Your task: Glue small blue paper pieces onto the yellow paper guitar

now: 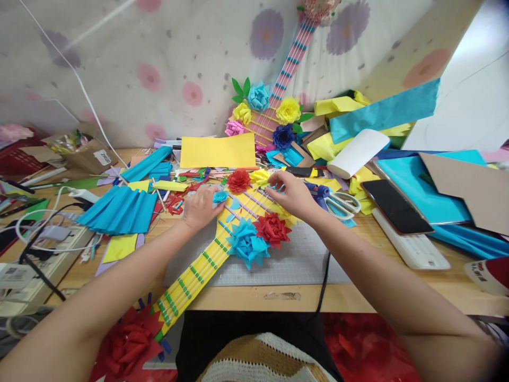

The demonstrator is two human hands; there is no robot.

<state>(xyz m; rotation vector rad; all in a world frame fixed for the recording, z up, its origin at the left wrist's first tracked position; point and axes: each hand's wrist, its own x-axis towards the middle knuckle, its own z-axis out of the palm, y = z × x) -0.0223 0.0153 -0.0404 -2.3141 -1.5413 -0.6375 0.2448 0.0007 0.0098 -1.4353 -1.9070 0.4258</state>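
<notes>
A yellow paper guitar [195, 275] lies slantwise over a grey cutting mat [306, 260], its neck toward me and past the table edge. My left hand [201, 207] is closed on a small blue paper flower [220, 197] at the left side of the guitar body. My right hand [293, 194] hovers over the body's far right side, thumb and fingers curved and apart, beside a yellow paper flower [260, 177]. On the body sit a red flower [239, 181], another red flower [273, 228] and a large blue flower [247, 243]. A big red flower [126, 339] is at the neck's end.
A glue gun [318, 194] and scissors [342, 203] lie right of my right hand. Farther right are a phone [396, 207] and a cup [491, 275]. A pink paper guitar [292, 58] leans at the back. Blue crepe paper [119, 209] and a power strip [59, 265] are left.
</notes>
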